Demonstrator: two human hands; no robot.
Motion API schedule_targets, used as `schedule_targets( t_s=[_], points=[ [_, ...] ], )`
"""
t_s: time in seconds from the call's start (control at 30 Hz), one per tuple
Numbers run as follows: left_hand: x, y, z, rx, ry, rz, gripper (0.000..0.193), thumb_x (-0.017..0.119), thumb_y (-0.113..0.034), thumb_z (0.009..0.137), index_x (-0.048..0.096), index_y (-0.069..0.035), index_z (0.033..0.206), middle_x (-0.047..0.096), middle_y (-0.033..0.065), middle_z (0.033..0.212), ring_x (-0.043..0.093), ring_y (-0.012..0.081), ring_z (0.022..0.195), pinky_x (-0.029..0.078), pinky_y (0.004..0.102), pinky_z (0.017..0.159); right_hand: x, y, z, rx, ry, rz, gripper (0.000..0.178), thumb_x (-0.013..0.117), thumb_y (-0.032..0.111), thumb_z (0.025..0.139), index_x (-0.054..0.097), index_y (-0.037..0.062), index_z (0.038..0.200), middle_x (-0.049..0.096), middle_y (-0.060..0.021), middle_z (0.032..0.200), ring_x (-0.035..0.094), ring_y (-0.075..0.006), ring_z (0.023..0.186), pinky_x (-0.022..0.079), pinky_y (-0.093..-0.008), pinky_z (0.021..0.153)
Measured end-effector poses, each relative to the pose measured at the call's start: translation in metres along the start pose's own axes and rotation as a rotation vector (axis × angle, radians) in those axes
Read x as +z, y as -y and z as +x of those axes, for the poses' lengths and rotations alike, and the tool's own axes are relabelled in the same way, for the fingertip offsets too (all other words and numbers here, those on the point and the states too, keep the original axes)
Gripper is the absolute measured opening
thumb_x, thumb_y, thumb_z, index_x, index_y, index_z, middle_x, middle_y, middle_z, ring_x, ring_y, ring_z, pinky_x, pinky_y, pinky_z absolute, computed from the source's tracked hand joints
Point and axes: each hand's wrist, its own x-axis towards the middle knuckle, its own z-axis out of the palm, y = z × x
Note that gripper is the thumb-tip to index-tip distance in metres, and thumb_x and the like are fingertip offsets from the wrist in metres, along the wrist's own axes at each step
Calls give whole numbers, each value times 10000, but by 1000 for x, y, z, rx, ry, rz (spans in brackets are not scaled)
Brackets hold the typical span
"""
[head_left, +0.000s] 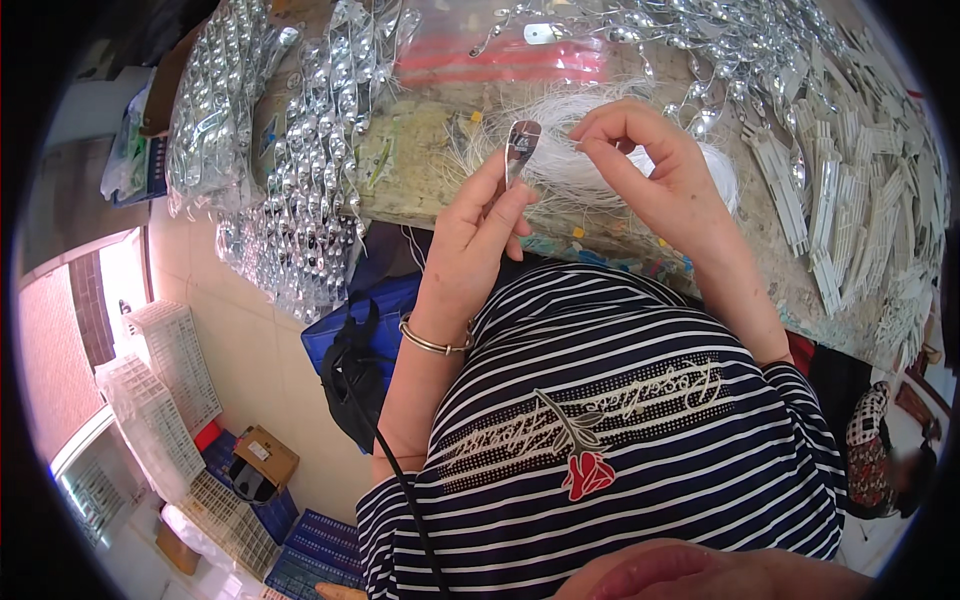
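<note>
My left hand [480, 215] holds up a small, shiny metal piece [521, 150] with a rounded end, gripped between thumb and fingers. Just to its right, my right hand [655, 165] is closed in a pinch, thumb and forefinger meeting; what is between the tips is too small to make out. Beneath and behind both hands a loose bundle of thin white strands [575, 185] spreads over the worktable [415, 150]. The metal piece is apart from my right fingertips.
Strings of shiny metal pieces [320, 150] hang over the table's left edge; more [700, 75] lie at the back right. Bunches of flat whitish strips [840, 200] cover the right side. A clear bag with red bands [500, 62] lies behind. White crates [170, 360] stand on the floor.
</note>
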Motion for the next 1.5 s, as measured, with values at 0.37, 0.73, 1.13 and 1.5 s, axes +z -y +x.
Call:
schedule_targets(
  t_s=[0.37,0.73,1.13,1.5],
  points=[
    [1,0,-1,9,-3,11,447,539,-131,909,420,-28,1328,540,3,876,480,50,674,429,177,541,1,-2,-2,33,5,-14,60,563,41,846,590,-7,870,607,-42,915,552,-116,886,419,-253,822],
    [6,-1,-1,37,63,82,475,544,-41,883,414,-44,1340,491,-11,838,468,41,645,399,166,523,8,-2,-1,51,38,20,54,575,47,848,581,-4,865,577,-27,858,537,-108,836,423,-248,788],
    [-1,5,-2,261,148,377,512,564,-41,868,422,-114,1354,433,-34,777,431,38,632,370,156,506,10,-2,-5,257,62,139,72,559,79,883,571,32,937,503,30,851,432,8,676,349,-152,575],
    [-7,0,-5,349,177,522,441,579,-56,824,524,-89,1260,487,55,772,467,192,737,386,286,774,12,-12,6,98,68,205,72,599,69,859,622,35,917,527,14,939,493,-54,828,392,-192,716]
  ],
)
